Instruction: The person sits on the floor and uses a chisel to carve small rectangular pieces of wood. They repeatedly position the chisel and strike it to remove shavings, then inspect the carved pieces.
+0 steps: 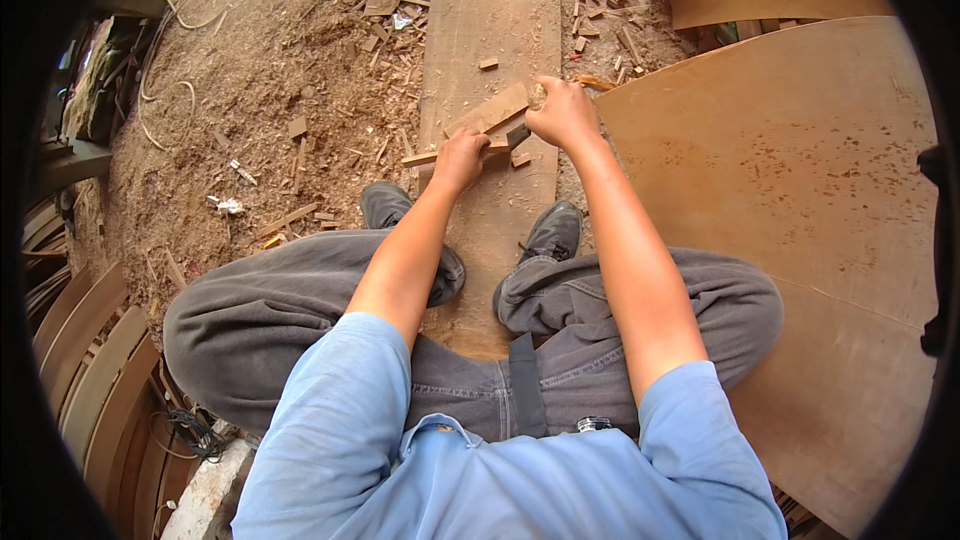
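My left hand [462, 158] is closed around a thin wooden strip [421, 159], whose end sticks out to the left of the fingers. Just beyond it a short flat piece of wood [492, 108] slants up toward the right. My right hand [566, 114] is closed on a tool with a dark metal part [518, 134] that points down-left, close to the strip. The fingers cover most of the tool, so its exact kind does not show. Both hands are over a long plank [490, 10] lying between my feet.
Small wood blocks [488, 64] lie on the plank. Sawdust and offcuts [384, 4] cover the ground to the left. A large wooden sheet [760, 170] lies at the right. Curved wooden pieces [100, 380] are stacked at the lower left, and a pale cord [148, 90] runs at the far left.
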Tool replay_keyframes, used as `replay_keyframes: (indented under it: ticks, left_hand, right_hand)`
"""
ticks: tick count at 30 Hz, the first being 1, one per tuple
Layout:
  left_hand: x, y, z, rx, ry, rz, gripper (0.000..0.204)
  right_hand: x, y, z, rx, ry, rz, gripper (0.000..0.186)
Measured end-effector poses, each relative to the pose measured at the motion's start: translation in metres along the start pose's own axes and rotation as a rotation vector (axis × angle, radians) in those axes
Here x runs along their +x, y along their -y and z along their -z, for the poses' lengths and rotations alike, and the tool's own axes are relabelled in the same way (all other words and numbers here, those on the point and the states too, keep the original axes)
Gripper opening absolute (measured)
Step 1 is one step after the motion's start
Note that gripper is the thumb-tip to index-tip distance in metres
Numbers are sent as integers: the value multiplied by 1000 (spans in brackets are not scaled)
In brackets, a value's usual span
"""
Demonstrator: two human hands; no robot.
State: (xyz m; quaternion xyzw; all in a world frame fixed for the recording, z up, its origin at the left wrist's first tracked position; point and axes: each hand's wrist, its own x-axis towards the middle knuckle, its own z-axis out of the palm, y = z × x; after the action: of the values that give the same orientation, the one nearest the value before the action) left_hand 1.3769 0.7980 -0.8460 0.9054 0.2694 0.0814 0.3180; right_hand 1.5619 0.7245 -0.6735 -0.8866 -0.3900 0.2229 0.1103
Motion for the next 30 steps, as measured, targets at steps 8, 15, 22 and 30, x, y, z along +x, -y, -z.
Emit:
replay_keyframes:
  ticks: [8, 15, 22, 30]
  left_hand:
    - [-10, 0, -9, 96, 14, -17, 11]
    - [-18, -3, -21, 118, -18, 34, 7]
    - [-3, -3, -13, 60, -7, -2, 5]
    - [115, -39, 40, -37, -137, -305, 8]
  right_hand:
    - [-12, 19, 5, -54, 99, -20, 45]
    - [-20, 18, -7, -103, 96, 48, 48]
    - [-23, 20, -2, -25, -95, -13, 41]
    - [52, 19, 98, -161, -274, 53, 44]
